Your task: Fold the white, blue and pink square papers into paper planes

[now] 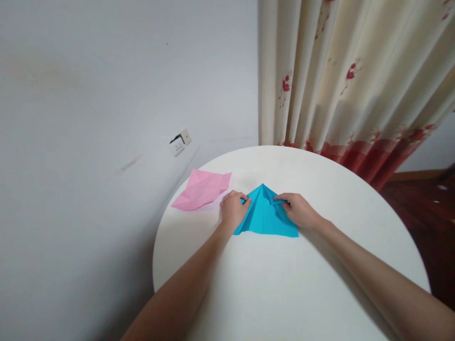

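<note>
A sheet of blue paper (pixel 266 220) with several creases lies on the white table, its pointed tip towards the wall. My left hand (pixel 234 207) pinches its left edge between thumb and fingers. On the other side, my right hand (pixel 298 208) grips a folded flap at the right edge. The paper bulges between both hands, and its near edge is spread wide. A creased pink sheet of paper (pixel 204 189) rests on the table to the left of my left hand, apart from the blue one.
The round white table (pixel 348 208) stands close to a pale wall (pixel 106 85). A wall socket (pixel 177 146) sits above the table's left edge. Behind the table on the right hangs a cream and red curtain (pixel 330 85). Dark floor (pixel 408 203) shows at the far right.
</note>
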A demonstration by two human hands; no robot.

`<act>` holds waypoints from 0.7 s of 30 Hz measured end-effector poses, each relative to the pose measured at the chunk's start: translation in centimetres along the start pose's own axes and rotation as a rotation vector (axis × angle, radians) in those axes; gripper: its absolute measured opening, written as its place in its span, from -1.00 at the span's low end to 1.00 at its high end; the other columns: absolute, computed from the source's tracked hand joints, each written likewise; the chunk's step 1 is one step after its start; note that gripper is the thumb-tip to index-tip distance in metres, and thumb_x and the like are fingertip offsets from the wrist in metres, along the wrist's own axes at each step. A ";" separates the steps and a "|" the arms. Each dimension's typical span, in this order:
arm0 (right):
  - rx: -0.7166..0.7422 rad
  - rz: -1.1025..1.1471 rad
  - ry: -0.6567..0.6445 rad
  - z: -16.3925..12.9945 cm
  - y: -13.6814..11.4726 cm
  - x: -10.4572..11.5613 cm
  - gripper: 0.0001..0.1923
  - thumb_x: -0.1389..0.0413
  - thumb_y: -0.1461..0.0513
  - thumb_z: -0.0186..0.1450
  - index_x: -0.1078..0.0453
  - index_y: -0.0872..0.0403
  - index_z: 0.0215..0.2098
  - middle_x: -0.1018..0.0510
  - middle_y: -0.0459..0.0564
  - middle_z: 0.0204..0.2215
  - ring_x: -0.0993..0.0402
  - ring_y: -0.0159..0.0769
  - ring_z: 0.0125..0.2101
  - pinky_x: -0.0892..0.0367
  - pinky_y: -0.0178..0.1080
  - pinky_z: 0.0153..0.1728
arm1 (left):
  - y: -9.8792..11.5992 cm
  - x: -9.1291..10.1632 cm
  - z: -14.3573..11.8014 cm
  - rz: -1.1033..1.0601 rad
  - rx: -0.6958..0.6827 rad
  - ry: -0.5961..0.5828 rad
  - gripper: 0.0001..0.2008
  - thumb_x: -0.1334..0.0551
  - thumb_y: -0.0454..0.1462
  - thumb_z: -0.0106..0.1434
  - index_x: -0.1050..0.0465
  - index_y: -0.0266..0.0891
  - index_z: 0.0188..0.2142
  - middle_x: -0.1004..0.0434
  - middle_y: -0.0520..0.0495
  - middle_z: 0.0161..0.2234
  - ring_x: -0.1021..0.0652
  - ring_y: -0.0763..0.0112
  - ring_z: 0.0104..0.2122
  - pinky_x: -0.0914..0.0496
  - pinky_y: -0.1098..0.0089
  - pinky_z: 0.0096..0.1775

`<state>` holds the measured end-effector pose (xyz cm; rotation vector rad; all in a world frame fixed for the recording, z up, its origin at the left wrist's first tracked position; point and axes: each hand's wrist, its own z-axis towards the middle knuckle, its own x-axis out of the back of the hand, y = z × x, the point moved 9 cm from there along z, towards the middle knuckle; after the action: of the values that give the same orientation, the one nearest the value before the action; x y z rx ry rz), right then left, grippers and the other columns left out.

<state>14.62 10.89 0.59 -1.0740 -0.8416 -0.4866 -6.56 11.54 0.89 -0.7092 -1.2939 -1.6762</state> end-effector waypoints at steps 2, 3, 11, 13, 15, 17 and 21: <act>-0.073 -0.015 0.004 -0.1 0.1 0.2 -0.62 -0.03 0.23 0.28 -0.52 0.03 0.01 -0.59 0.04 -0.02 -0.53 -0.07 -0.09 -0.34 -0.17 -0.10 | 0.1 -0.1 0.1 -0.019 -0.012 -0.006 -0.90 -0.25 -0.23 0.23 -0.56 -0.10 -0.36 -0.55 -0.04 -0.24 -0.51 0.25 -0.17 -0.29 0.30 -0.13; -0.113 -0.020 0.021 -0.1 0.3 0.4 -0.64 -0.05 0.16 0.30 -0.54 0.03 -0.01 -0.60 0.06 -0.04 -0.53 -0.05 -0.11 -0.34 -0.17 -0.13 | 0.1 -0.2 0.1 -0.026 -0.016 -0.009 -0.89 -0.24 -0.25 0.23 -0.56 -0.10 -0.36 -0.55 -0.03 -0.23 -0.50 0.26 -0.16 -0.29 0.31 -0.14; -0.293 -0.130 0.194 0.5 2.4 0.7 -0.69 -0.13 0.00 0.25 -0.59 0.03 -0.36 -0.62 0.12 -0.39 -0.50 -0.08 -0.35 -0.22 -0.20 -0.39 | 1.8 -0.8 -0.2 -0.021 -0.011 -0.063 -0.68 -0.18 -0.02 0.29 -0.54 -0.15 -0.41 -0.58 -0.07 -0.27 -0.51 0.18 -0.16 -0.22 0.24 -0.16; -0.255 -0.144 0.200 0.7 2.4 0.6 -0.76 -0.13 0.09 0.25 -0.57 0.04 -0.38 -0.60 0.11 -0.40 -0.47 -0.12 -0.36 -0.22 -0.20 -0.38 | 2.0 -1.0 -0.3 0.009 -0.004 -0.093 -0.62 -0.16 0.02 0.30 -0.51 -0.17 -0.46 -0.58 -0.08 -0.32 -0.52 0.18 -0.20 -0.21 0.23 -0.16; -0.155 -0.136 0.200 0.9 1.7 0.7 -0.80 -0.12 0.17 0.24 -0.56 0.06 -0.40 -0.57 0.12 -0.34 -0.45 -0.13 -0.30 -0.26 -0.18 -0.28 | 2.1 -1.0 -0.4 0.040 -0.006 -0.111 -0.65 -0.18 0.01 0.29 -0.50 -0.17 -0.44 -0.57 -0.08 -0.32 -0.52 0.18 -0.20 -0.20 0.22 -0.14; -0.032 -0.113 0.195 0.9 0.6 1.0 -0.83 -0.13 0.20 0.22 -0.54 0.08 -0.44 -0.55 0.14 -0.26 -0.42 -0.10 -0.21 -0.26 -0.14 -0.16 | 2.1 -1.0 -0.4 0.055 -0.022 -0.121 -0.74 -0.21 -0.04 0.28 -0.49 -0.15 -0.37 -0.56 -0.07 -0.29 -0.51 0.19 -0.16 -0.19 0.22 -0.12; 0.109 -0.013 0.115 0.6 -0.9 1.0 -0.87 -0.14 0.25 0.20 -0.52 0.07 -0.47 -0.53 0.11 -0.21 -0.40 -0.11 -0.17 -0.27 -0.13 -0.09 | 2.3 -1.2 -0.6 0.067 -0.074 -0.139 -0.88 -0.24 -0.14 0.28 -0.47 -0.10 -0.28 -0.48 -0.07 -0.21 -0.46 0.17 -0.09 -0.20 0.22 -0.11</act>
<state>14.37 11.15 1.99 -0.9324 -0.7651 -0.5029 -3.98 11.13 0.75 -0.9174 -1.2943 -1.6515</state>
